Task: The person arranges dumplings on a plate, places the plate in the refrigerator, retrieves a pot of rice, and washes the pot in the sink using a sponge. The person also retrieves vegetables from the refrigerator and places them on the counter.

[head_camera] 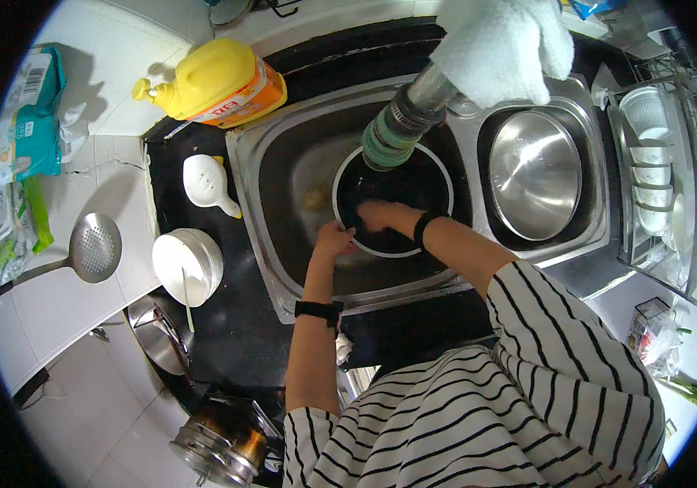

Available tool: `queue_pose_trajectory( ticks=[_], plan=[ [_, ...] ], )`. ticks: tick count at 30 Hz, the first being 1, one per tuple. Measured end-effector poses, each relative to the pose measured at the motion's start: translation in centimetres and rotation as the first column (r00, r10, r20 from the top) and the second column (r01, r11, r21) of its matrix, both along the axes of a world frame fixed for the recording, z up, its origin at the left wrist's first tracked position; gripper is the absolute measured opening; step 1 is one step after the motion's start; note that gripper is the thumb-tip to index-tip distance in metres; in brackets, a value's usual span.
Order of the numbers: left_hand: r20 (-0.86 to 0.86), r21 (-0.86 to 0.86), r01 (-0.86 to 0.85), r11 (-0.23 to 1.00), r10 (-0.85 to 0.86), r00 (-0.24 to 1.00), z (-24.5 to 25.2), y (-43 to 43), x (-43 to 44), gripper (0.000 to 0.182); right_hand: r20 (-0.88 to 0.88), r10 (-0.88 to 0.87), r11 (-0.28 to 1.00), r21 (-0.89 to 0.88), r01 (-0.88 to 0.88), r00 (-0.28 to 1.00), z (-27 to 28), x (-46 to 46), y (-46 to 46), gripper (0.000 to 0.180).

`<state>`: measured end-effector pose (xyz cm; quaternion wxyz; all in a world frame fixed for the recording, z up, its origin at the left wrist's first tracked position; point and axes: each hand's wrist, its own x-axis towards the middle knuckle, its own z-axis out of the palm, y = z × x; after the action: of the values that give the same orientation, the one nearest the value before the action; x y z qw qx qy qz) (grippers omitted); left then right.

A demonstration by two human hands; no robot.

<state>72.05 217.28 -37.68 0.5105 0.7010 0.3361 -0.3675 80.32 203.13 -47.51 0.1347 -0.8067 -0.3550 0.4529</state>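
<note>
A round dark pot or basin with a pale rim (449, 177) stands in the large basin of a stainless steel sink (281, 244). My left hand (335, 239) grips its rim at the lower left. Inside the vessel, my right hand (382, 216) reaches down with bent fingers; whether it holds anything cannot be told. Above the vessel hangs a faucet with a green wrapped end (391, 137), and a white cloth (501, 49) is draped over its upper part. A stainless steel bowl (536, 177) fills the smaller basin at the right.
Left of the sink are a yellow detergent jug (226, 82), a white slotted scoop (205, 180) and stacked white bowls (186, 265). A skimmer (97, 247) hangs at the tiled wall. A wire dish rack (690, 244) with white cups stands right; a metal pot (220, 445) sits lower left.
</note>
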Motion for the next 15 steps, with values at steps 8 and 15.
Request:
queue_pose_trajectory(
  ticks=[8,15],
  plan=[
    [0.087,-0.111,-0.046,0.993,0.055,0.995,0.2,-0.6,0.4,0.03,0.105,-0.38,0.909,0.224,0.35,0.919,6.3,0.4,0.4,0.032],
    [0.239,0.359,0.137,0.923,-0.233,0.943,-2.9,1.0,1.7,0.048,0.547,0.449,0.865,-0.069,-0.497,0.706,3.1,-2.4,-3.3,0.016]
  ],
)
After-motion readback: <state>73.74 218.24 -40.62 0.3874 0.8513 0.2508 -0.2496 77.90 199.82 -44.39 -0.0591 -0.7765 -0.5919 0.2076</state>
